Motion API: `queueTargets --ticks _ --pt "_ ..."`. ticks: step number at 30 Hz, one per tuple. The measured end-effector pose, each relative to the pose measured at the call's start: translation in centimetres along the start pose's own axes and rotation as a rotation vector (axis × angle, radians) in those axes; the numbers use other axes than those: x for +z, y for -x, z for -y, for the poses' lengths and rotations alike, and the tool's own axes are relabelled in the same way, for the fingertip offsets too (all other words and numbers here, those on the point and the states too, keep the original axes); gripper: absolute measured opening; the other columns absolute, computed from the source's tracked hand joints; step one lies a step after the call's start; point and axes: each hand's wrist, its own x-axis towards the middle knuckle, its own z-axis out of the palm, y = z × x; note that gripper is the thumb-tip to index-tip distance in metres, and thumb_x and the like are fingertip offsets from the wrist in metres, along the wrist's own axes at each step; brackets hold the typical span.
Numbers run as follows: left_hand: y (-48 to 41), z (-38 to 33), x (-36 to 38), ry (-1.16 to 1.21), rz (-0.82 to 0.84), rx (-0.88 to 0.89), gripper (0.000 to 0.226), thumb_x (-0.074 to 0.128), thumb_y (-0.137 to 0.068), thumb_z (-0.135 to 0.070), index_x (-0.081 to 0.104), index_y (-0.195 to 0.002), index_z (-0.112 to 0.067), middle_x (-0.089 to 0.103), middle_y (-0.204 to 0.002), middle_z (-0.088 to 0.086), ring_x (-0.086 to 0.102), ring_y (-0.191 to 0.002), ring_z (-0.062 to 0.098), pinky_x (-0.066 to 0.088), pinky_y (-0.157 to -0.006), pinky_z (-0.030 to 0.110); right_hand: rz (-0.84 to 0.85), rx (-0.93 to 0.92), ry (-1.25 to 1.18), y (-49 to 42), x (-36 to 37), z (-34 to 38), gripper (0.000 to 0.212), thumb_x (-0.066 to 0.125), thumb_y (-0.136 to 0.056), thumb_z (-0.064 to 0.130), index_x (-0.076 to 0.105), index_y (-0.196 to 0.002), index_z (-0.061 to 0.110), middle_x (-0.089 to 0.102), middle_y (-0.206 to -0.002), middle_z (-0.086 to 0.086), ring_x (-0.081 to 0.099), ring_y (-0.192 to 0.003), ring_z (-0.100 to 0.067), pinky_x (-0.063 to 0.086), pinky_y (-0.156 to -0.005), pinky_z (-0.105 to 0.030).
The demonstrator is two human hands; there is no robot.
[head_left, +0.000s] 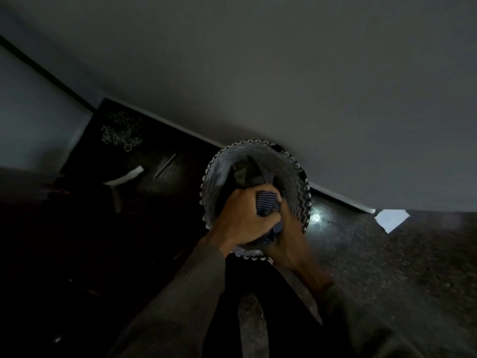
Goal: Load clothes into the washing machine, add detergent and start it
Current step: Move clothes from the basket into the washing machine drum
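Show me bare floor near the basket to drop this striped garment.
Free: the speckled floor right of the basket, up to the white paper by the wall. Crowded: left of it lie a white strip, thin rod and chain-like tangle. The left hand and right hand fill the basket mouth, gripping the striped garment.

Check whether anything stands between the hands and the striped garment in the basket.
Nothing visible: left hand and right hand both grip the striped garment in the zigzag laundry basket. The washing machine is out of view, so that path cannot be judged.
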Motion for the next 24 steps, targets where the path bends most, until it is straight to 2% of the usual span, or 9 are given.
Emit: queueTargets --ticks 3,5,7,10,11,13,17,20,24 --pt "0.8 -3.4 -1.9 -0.313 -0.147 0.144 0.04 0.06 -0.084 -0.052 0.052 -0.121 -0.039 0.07 -0.097 -0.005 0.067 -0.079 0.014 0.058 -0.069 0.03 -0.034 0.015 0.016 -1.5 -1.7 1.7 0.035 0.049 -0.101 0.007 0.047 -0.134 -0.004 0.05 -0.137 -0.031 0.065 -0.093 0.002 0.053 -0.082 -0.016" --pt "1.5 -5.4 -3.0 -0.387 -0.225 0.112 0.073 0.061 -0.082 -0.066 0.033 -0.144 -0.041 0.066 -0.12 -0.001 0.065 -0.099 0.018 0.055 -0.08 0.026 -0.082 -0.048 -0.021 -1.9 -3.4 2.7 0.044 0.062 -0.09 -0.002 0.052 -0.133 -0.004 0.059 -0.132 -0.021 0.064 -0.103 0.002 0.053 -0.087 -0.022" --pt "2.4 -7.4 -4.0 -0.317 -0.238 0.004 0.102 0.061 -0.068 -0.08 0.014 -0.151 -0.046 0.038 -0.152 0.004 0.044 -0.133 0.025 0.045 -0.106 0.039 -0.097 -0.122 -0.032 -2.2 -4.5 4.0 0.048 0.07 -0.076 -0.006 0.063 -0.123 0.003 0.068 -0.121 -0.01 0.065 -0.108 -0.015 0.054 -0.089 -0.039" --pt "3.3 -9.0 -6.2 -0.182 -0.167 -0.1 0.114 0.068 -0.047 -0.086 0.013 -0.144 -0.062 0.002 -0.162 -0.002 0.007 -0.149 0.032 0.024 -0.118 0.057 -0.115 -0.097 -0.176 -2.4 -7.1 7.4 0.022 0.067 -0.084 0.017 0.071 -0.104 0.009 0.073 -0.102 0.005 0.063 -0.094 0.008 0.054 -0.076 -0.022" --pt "3.6 -9.4 -7.0 -0.134 -0.118 -0.104 0.113 0.071 -0.044 -0.085 0.017 -0.142 -0.065 0.004 -0.162 -0.001 0.008 -0.15 0.031 0.025 -0.118 0.056 -0.115 -0.09 -0.196 -2.3 -8.0 8.7 0.02 0.064 -0.083 0.031 0.072 -0.091 0.014 0.074 -0.087 0.01 0.06 -0.082 0.011 0.053 -0.065 -0.022" --pt "4.5 -10.2 -8.3 0.053 -0.037 -0.023 0.113 0.081 -0.047 -0.075 0.028 -0.144 -0.055 0.026 -0.158 -0.001 0.027 -0.146 0.019 0.036 -0.115 0.046 -0.045 -0.072 -0.193 -2.2 -9.7 10.8 0.013 0.068 -0.069 0.034 0.07 -0.075 0.023 0.07 -0.066 0.015 0.055 -0.067 0.011 0.049 -0.055 -0.026" --pt "6.4 -12.9 -9.7 0.351 -0.027 0.047 0.078 0.082 -0.071 -0.017 0.039 -0.134 -0.03 0.053 -0.123 -0.019 0.056 -0.104 -0.014 0.051 -0.085 0.01 0.043 -0.123 -0.245 -2.5 -12.3 15.0 0.023 0.081 -0.068 0.016 0.067 -0.083 0.005 0.064 -0.071 -0.004 0.052 -0.071 -0.006 0.048 -0.057 -0.038" --pt "7.4 -15.7 -11.3 0.384 -0.072 0.119 0.072 0.078 -0.07 -0.011 0.046 -0.133 -0.024 0.059 -0.117 -0.017 0.062 -0.097 -0.013 0.054 -0.083 0.013 0.034 -0.17 -0.341 -2.2 -14.2 18.4 0.037 0.081 -0.07 0.016 0.067 -0.102 0.004 0.071 -0.097 -0.019 0.068 -0.088 -0.029 0.056 -0.073 -0.054" --pt "8.5 -19.6 -13.7 0.353 -0.256 0.24 0.078 0.088 -0.063 -0.029 0.053 -0.132 -0.018 0.065 -0.124 -0.006 0.063 -0.114 0.005 0.055 -0.093 0.029 0.094 -0.28 -0.534 -0.7 -16.6 22.3 0.064 0.077 -0.077 -0.004 0.049 -0.134 0.003 0.065 -0.125 -0.015 0.064 -0.114 -0.029 0.054 -0.094 -0.051"
